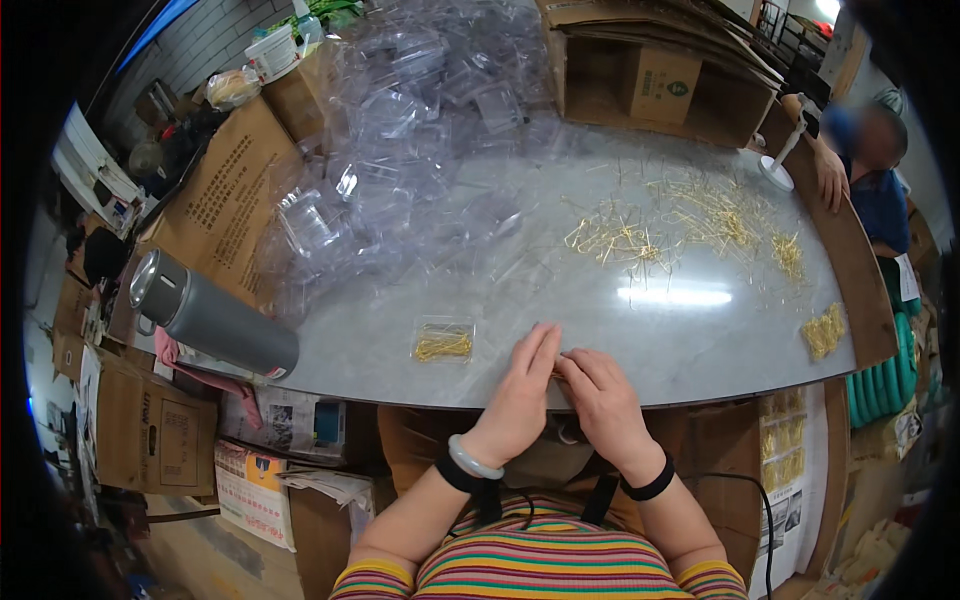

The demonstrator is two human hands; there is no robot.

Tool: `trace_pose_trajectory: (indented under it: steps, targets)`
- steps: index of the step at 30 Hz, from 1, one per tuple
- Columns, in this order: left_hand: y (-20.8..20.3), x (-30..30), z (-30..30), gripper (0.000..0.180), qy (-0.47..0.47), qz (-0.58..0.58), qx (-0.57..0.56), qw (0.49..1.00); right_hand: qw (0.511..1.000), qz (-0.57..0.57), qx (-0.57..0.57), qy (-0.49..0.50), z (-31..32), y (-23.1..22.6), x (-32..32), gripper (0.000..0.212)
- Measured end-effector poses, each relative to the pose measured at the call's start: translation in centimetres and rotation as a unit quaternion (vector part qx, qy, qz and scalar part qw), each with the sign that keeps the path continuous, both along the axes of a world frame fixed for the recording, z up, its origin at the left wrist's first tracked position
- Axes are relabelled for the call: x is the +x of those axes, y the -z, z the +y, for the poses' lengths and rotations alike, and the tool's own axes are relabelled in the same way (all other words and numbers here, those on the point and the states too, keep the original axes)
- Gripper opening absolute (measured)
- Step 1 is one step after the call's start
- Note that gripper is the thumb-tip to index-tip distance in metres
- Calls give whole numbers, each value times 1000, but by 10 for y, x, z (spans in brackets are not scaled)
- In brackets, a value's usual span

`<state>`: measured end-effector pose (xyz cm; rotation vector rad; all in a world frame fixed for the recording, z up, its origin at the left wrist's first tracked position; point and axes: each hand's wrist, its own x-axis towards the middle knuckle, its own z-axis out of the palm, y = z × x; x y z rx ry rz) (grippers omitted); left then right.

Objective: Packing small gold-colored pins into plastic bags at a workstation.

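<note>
Gold wires [443,346] lie in a clear box [440,323] near the front edge of the table [650,345], maybe to stay together. Right of it, the left hand [519,396], fingers nearly straight, meets the curled right hand [606,402] by that edge; I cannot tell what they grip.

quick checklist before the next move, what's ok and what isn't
1. Left hand and right hand close together at the table's near edge: ok.
2. Object between the hands identified: cannot tell, the fingers hide it.
3. Clear tray holding gold wire pieces, left of the hands: ok.
4. Loose gold wires gathered neatly: not ok, scattered across the right side.
5. Grey bottle away from the hands: ok, far left.
</note>
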<state>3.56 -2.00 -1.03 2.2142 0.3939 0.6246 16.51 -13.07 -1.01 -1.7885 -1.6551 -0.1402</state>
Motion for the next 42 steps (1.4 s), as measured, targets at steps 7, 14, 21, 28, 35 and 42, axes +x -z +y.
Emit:
trace_pose_trajectory:
  steps: [7,14,21,28,35,42]
  targets:
    - [5,5,7,64,-16,-97,-77,992,999,-4,14,35,2,3,-6,30]
    - [-8,-40,1,37,-118,1,83,989,998,37,23,51,-1,1,-6,33]
    - [-4,-16,-5,20,-156,38,155,975,998,-1,-9,62,-3,-5,-4,34]
    - [-16,-53,12,7,-243,-59,71,966,998,1,16,66,-4,4,-4,34]
    - [-12,-104,73,26,-374,105,124,913,994,-3,31,106,-2,4,-11,34]
    - [-10,-93,65,16,-309,80,44,947,991,-22,0,134,2,0,-11,31]
